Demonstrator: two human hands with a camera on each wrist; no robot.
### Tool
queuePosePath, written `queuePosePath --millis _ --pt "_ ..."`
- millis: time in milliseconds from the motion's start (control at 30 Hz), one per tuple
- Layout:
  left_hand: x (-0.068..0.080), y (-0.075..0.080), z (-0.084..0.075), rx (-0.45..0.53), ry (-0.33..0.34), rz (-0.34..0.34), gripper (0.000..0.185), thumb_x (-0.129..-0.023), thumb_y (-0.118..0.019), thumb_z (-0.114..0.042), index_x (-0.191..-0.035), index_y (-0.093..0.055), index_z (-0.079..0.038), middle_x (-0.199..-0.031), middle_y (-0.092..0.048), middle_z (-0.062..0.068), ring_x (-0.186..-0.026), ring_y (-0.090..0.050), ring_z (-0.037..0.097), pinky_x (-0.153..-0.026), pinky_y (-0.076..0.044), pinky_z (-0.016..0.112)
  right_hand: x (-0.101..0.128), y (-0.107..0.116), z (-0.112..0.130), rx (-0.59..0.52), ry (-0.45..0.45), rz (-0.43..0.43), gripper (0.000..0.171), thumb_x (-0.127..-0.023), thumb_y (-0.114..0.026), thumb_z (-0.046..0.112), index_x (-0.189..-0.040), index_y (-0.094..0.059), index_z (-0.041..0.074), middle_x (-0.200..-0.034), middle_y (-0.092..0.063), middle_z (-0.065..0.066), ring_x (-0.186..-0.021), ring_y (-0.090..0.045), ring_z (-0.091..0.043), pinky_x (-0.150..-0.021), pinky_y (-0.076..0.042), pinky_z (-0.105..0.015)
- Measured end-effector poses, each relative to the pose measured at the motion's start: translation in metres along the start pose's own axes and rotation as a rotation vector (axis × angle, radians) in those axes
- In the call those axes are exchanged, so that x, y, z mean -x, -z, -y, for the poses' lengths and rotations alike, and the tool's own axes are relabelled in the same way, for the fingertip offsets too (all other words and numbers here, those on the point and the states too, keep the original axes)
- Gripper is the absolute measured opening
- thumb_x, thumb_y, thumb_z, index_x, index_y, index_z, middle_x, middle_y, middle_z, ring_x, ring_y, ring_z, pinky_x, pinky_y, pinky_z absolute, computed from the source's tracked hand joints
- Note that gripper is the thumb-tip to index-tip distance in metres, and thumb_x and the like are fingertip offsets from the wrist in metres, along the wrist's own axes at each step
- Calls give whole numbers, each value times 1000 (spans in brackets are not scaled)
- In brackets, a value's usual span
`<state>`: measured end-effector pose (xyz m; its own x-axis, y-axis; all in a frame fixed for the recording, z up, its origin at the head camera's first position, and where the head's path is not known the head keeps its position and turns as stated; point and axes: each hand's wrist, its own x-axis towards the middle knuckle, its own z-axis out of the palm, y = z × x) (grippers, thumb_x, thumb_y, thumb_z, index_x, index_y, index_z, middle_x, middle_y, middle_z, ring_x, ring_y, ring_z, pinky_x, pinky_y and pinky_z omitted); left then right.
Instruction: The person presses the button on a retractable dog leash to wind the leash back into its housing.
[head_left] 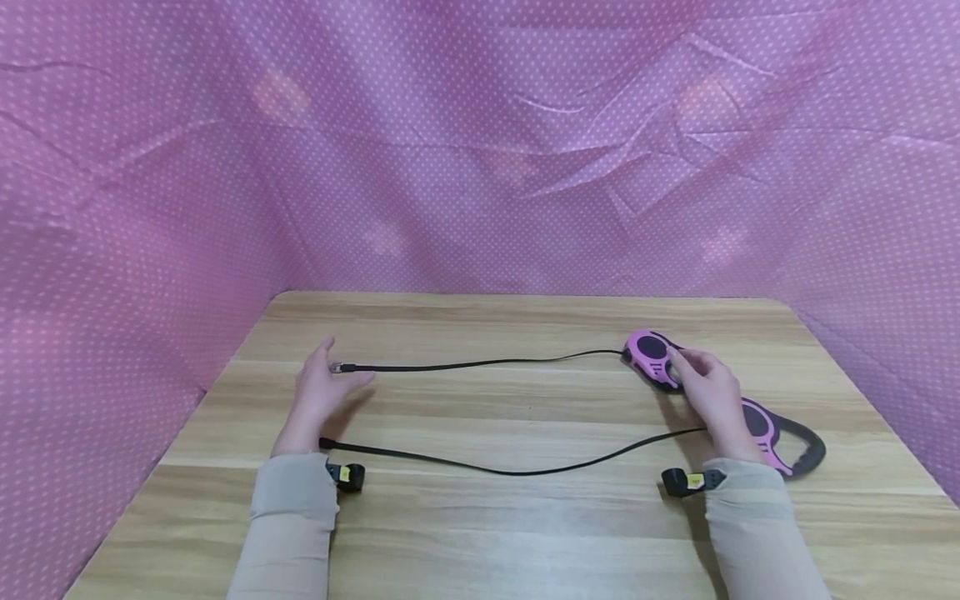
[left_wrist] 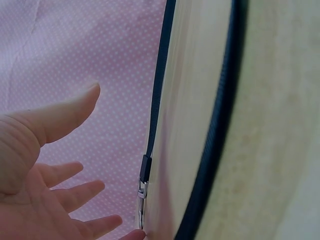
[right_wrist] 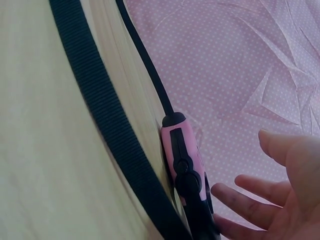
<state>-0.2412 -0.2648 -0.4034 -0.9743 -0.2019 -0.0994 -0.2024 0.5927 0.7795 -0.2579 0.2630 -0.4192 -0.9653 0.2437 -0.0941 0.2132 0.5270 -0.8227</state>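
Two pink-and-black retractable leashes lie on the wooden table, each with its black strap drawn out to the left. My left hand has its fingers spread beside the metal clip of the far leash; a fingertip is close to the clip, and I cannot tell whether they touch. The right hand hovers at the far leash's case, fingers extended along its side and not wrapped round it. Under the right wrist lies the near leash, partly hidden; its strap bows toward me and ends by the left wrist.
The wooden table reaches back to pink dotted cloth, which hangs behind it and along both sides. Small black cameras are strapped to the wrists, over light sleeves.
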Motion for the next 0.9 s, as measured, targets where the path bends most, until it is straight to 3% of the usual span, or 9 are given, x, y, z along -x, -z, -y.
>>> queuePosePath --millis 367,767,900 --pt "-2 1 2 -10 11 48 105 -88 -74 -31 -159 0 -7 -158 -19 32 -144 -16 54 -113 -20 68 0 0 -3 80 121 -12 66 -98 -54 48 -139 -50 -4 -140 -51 -31 -131 -46 -45 -108 -35 -56" --pt "-3 0 5 -7 28 67 103 -90 -72 -31 -159 1 -6 -159 -18 32 -145 -16 53 -115 -20 66 -2 -3 -5 199 90 31 70 -95 -62 45 -141 -48 -6 -141 -50 -29 -133 -43 -46 -108 -34 -58" --pt "-4 -1 7 -11 31 70 104 -90 -72 -32 -158 2 -6 -159 -16 32 -145 -15 53 -115 -19 67 -2 -4 -4 236 121 31 69 -94 -65 39 -140 -48 -8 -138 -54 -29 -129 -47 -46 -106 -36 -57"
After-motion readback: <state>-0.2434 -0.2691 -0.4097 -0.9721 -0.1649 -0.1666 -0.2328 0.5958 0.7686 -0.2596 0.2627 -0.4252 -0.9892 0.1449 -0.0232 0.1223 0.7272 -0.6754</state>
